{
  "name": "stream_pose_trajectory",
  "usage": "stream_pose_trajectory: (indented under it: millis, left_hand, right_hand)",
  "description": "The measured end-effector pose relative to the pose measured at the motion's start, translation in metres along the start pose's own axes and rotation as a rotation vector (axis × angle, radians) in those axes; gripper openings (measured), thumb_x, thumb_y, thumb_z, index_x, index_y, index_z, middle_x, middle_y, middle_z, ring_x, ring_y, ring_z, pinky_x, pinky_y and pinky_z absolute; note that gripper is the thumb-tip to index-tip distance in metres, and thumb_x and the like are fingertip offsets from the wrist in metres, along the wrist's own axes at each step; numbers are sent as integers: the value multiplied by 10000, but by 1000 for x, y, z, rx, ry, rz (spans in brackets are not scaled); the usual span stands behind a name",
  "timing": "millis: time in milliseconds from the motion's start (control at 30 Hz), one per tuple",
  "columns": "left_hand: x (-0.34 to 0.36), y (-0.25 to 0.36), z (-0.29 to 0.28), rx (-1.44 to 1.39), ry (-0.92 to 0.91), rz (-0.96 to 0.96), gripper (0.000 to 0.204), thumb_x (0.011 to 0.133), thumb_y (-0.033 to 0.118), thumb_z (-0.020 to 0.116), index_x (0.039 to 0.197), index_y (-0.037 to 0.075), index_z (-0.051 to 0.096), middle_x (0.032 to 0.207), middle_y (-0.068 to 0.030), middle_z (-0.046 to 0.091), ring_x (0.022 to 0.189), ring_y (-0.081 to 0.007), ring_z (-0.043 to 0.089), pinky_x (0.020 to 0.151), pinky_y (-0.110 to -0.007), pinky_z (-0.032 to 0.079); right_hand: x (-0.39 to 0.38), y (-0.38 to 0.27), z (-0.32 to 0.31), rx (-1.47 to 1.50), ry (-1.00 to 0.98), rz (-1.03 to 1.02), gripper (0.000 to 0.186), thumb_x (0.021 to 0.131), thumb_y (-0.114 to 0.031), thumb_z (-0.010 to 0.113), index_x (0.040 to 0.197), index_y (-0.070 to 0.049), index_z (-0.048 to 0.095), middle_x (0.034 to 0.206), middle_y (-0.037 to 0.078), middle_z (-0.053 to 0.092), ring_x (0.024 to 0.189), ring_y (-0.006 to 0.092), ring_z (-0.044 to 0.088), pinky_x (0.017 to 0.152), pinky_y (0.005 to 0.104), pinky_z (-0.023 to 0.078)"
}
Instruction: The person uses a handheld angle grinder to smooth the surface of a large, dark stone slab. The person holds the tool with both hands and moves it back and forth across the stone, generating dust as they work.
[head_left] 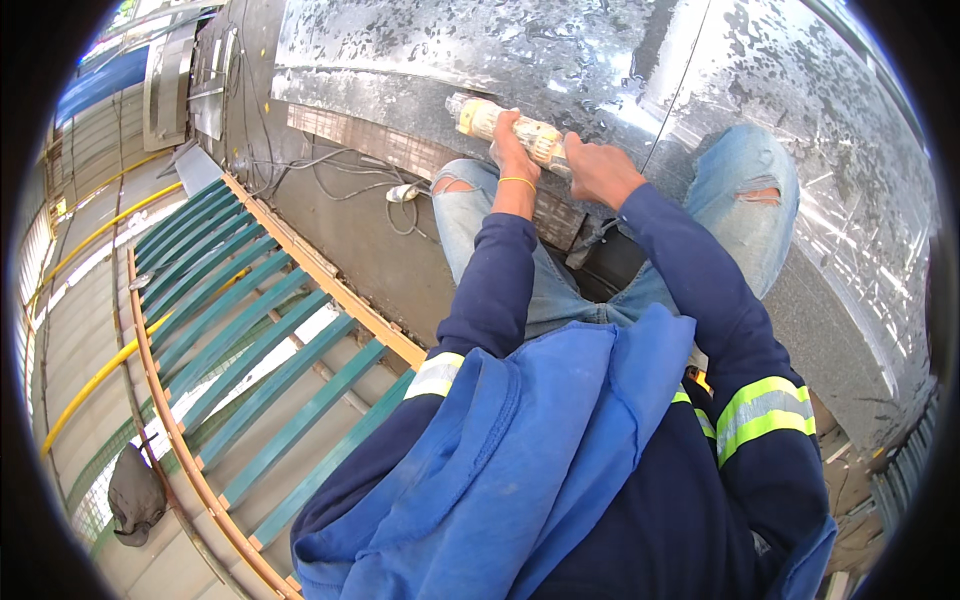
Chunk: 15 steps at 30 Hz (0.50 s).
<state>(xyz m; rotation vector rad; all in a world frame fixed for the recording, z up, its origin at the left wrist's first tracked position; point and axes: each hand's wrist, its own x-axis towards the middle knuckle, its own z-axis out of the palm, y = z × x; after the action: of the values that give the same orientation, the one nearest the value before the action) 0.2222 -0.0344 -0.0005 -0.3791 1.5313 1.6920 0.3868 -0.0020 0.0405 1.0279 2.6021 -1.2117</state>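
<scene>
Held across my knees is a power tool with a long, cream-and-yellow cylindrical body that looks worn or wrapped, its pale end pointing left and away from me. My left hand is closed round its middle, a thin yellow band at the wrist. Farther right, my right hand grips its rear end, where the fingers are partly hidden. Beneath and beyond the tool lies a large grey sheet with a wet, blotchy surface. My knees, in torn jeans, rest on either side.
To the left stands a wooden frame with green slats. Grey cables and a white connector lie on the floor beside my left knee. A dark bag-like bundle is at the far lower left, near yellow pipes.
</scene>
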Motion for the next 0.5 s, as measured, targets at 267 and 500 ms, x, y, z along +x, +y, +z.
stream_pose_trajectory:
  millis: [267,500]
  left_hand:
    - [5,-4,5,-2,2,24,384,758,195,696,1048,-20,566,885,-121,609,720,-295,656,651,-464,566]
    - [11,2,4,-9,-2,0,392,758,185,701,1062,-23,569,888,-124,612,718,-291,653,651,-462,567]
  right_hand:
    - [-2,0,-6,-1,10,31,453,690,-100,762,1022,6,472,880,250,709,862,396,716,721,467,571]
    - [6,0,-4,2,12,6,467,680,-103,778,1021,7,479,881,248,711,864,395,716,723,462,572]
